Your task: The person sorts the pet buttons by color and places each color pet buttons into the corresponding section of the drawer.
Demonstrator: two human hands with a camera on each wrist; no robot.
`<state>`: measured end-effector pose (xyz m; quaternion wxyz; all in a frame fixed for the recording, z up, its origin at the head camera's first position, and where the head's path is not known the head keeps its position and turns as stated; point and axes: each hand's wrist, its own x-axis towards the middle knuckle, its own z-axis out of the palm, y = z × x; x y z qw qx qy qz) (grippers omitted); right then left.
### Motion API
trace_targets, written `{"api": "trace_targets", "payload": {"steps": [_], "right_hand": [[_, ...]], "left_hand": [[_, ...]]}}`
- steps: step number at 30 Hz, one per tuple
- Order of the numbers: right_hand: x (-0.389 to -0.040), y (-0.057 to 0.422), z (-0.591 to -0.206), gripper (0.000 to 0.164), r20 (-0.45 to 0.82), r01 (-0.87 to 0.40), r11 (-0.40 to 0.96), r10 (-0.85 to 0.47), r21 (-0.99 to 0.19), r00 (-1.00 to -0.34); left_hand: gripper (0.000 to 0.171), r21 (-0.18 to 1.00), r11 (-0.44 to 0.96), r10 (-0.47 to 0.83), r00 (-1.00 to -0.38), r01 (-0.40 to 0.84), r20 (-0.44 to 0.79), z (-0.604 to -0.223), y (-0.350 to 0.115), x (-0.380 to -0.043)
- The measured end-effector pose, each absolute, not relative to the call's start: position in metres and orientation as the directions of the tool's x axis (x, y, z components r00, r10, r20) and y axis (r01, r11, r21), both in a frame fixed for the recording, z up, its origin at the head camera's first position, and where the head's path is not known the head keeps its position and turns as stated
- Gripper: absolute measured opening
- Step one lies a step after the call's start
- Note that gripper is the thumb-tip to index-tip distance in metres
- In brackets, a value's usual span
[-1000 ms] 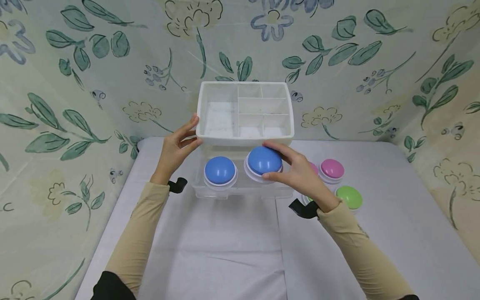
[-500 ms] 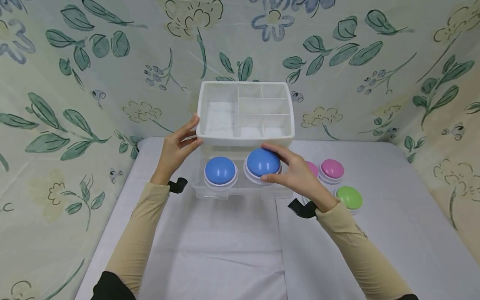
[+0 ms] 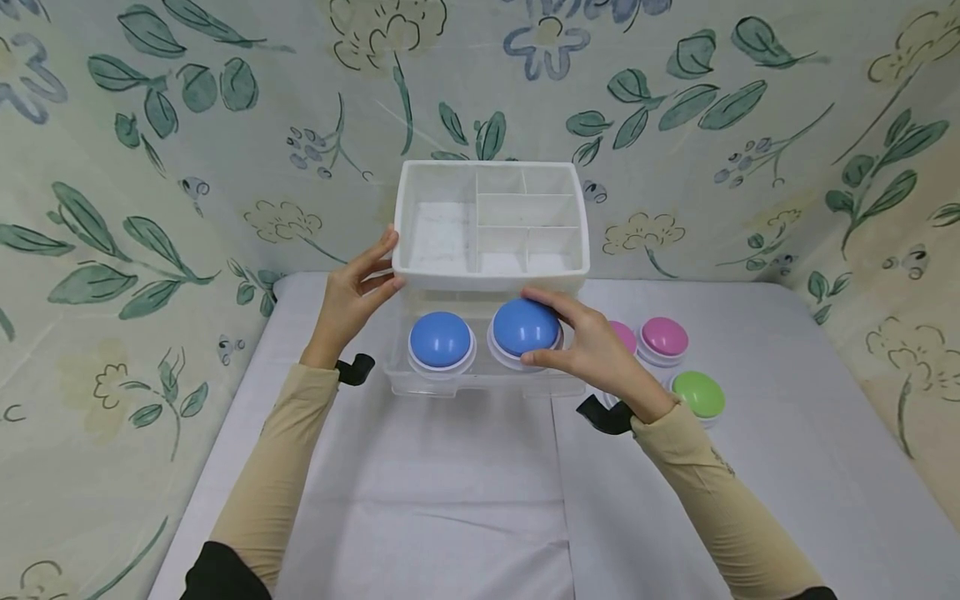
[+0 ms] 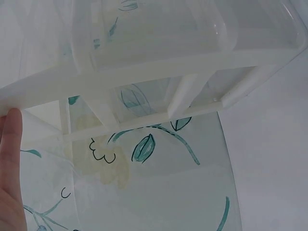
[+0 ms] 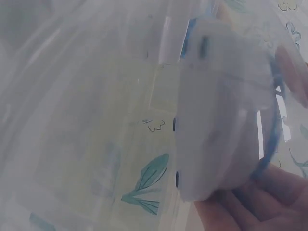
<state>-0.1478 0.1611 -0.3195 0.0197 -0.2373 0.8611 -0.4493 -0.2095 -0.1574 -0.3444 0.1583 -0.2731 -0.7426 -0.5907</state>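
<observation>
A white organizer box [image 3: 491, 283] with a divided top stands at the back of the table. Its clear drawer [image 3: 486, 382] is pulled out toward me. My left hand [image 3: 352, 292] touches the box's left side, thumb and fingers fairly straight; the left wrist view shows one finger [image 4: 10, 149] against its edge. My right hand [image 3: 592, 346] grips a blue domed push button [image 3: 527, 327] with a white base, at the drawer's right part. The right wrist view shows its white base [image 5: 221, 110] side-on, with the fingers around the dome. Another blue push button [image 3: 440, 340] sits at the drawer's left.
To the right of the drawer, on the white cloth [image 3: 450, 517], stand a pink push button [image 3: 664, 337] and a green push button [image 3: 698, 394]. Another pink button [image 3: 624, 335] is partly hidden behind my right hand. A floral curtain [image 3: 480, 83] hangs close behind the box.
My right hand has moved slightly left and down with the blue push button, then stayed almost still. The left hand and the box have not visibly moved.
</observation>
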Motion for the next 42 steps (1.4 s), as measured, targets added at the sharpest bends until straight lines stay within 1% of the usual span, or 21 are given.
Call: {"api": "trace_targets", "payload": {"steps": [9,17,21,24,28,31,35,38,42], "right_hand": [[-0.150,0.164,-0.321,0.068,0.228,-0.431,0.420,-0.452,-0.799,-0.863],[-0.148,0.166,-0.322,0.054,0.253,-0.432,0.357,-0.449,-0.828,-0.857],[-0.146,0.168,-0.321,0.050,0.283,-0.448,0.329,-0.443,-0.831,-0.851],[-0.143,0.169,-0.319,0.049,0.312,-0.465,0.291,-0.444,-0.836,-0.840],[-0.136,0.170,-0.315,0.048,0.344,-0.467,0.188,-0.455,-0.864,-0.821],[-0.128,0.170,-0.312,0.045,0.361,-0.470,0.120,-0.486,-0.874,-0.796],[-0.118,0.168,-0.311,0.042,0.391,-0.482,0.018,-0.558,-0.876,-0.732],[-0.110,0.166,-0.314,0.041,0.389,-0.461,-0.041,-0.605,-0.887,-0.695],[-0.101,0.162,-0.323,0.042,0.345,-0.425,-0.044,-0.660,-0.904,-0.667]], "left_hand": [[0.056,0.793,0.150,0.215,-0.802,0.591,0.557,-0.343,-0.157,-0.209],[0.056,0.796,0.149,0.214,-0.805,0.586,0.553,-0.343,-0.156,-0.209],[0.056,0.795,0.146,0.213,-0.804,0.588,0.556,-0.343,-0.157,-0.209],[0.056,0.792,0.144,0.215,-0.800,0.593,0.560,-0.344,-0.157,-0.209],[0.056,0.791,0.142,0.216,-0.798,0.595,0.562,-0.344,-0.157,-0.209],[0.056,0.792,0.140,0.216,-0.799,0.595,0.562,-0.343,-0.157,-0.209],[0.055,0.791,0.142,0.217,-0.799,0.595,0.561,-0.343,-0.157,-0.209],[0.055,0.792,0.146,0.217,-0.800,0.593,0.559,-0.343,-0.157,-0.209],[0.055,0.795,0.148,0.215,-0.803,0.589,0.555,-0.344,-0.157,-0.209]]}}
